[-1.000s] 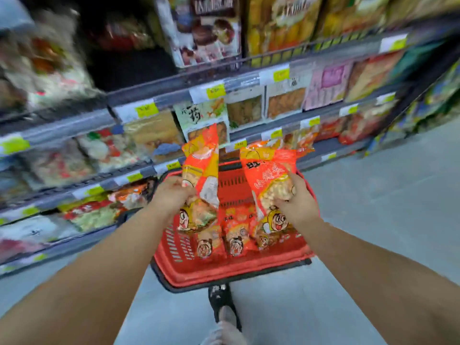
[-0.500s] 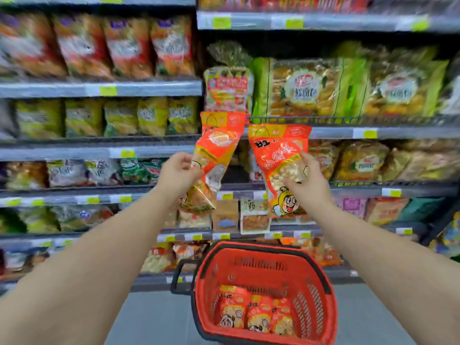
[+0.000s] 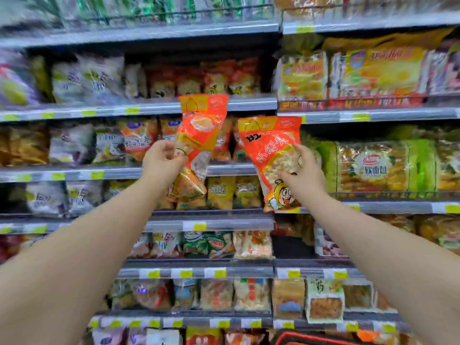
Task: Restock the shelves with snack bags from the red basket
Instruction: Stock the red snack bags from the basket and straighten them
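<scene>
My left hand (image 3: 160, 161) grips an orange-red snack bag (image 3: 199, 135) by its left edge and holds it upright, back side toward me, in front of the upper shelves. My right hand (image 3: 305, 170) grips a second orange-red snack bag (image 3: 271, 155) with a cartoon face low on its front, tilted slightly. Both bags hang in the air in front of the shelf rows (image 3: 174, 171), apart from each other. Only the rim of the red basket (image 3: 313, 338) shows at the bottom edge.
Grey metal shelves with yellow price tags (image 3: 199, 226) fill the view, packed with snack bags. Matching orange bags (image 3: 231, 78) stand on the upper shelf behind my hands. Large bread packs (image 3: 373, 165) sit to the right. A dark gap (image 3: 291, 245) lies in the right bay's lower shelf.
Both hands have lifted their bags higher from the basket up to the upper shelves. My view has tilted up, so the basket has dropped almost out of sight.
</scene>
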The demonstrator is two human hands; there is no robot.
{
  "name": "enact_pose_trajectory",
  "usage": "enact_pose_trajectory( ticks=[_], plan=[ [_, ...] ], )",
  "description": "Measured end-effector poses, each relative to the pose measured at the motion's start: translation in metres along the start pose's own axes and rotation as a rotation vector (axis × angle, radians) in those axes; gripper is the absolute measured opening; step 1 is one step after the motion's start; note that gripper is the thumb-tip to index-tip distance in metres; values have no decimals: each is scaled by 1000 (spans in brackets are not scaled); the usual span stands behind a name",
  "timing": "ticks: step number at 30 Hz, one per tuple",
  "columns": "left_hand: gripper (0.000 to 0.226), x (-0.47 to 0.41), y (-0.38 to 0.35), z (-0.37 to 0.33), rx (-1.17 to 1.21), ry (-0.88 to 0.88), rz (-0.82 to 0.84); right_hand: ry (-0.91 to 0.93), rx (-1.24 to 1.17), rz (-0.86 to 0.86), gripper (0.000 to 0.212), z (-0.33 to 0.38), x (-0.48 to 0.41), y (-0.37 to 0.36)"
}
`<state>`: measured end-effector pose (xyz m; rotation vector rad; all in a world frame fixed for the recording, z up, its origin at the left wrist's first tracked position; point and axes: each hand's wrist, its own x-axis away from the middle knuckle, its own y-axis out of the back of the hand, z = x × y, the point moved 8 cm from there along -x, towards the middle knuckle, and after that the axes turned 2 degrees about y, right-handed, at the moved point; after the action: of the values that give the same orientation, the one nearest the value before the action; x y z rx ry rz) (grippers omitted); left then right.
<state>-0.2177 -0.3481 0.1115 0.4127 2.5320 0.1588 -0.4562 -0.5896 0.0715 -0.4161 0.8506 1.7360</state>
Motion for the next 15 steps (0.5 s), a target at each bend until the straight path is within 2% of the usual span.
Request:
enact_pose_trajectory(
  ticks=[8,15],
  plan=[
    [28,-105,80,26,-99,-44,-106,16,50,-84,67,74,-56,-85],
    [16,-185,99,36,-85,-4,-205,59,159,-162,66,112,-122,-124]
  ],
)
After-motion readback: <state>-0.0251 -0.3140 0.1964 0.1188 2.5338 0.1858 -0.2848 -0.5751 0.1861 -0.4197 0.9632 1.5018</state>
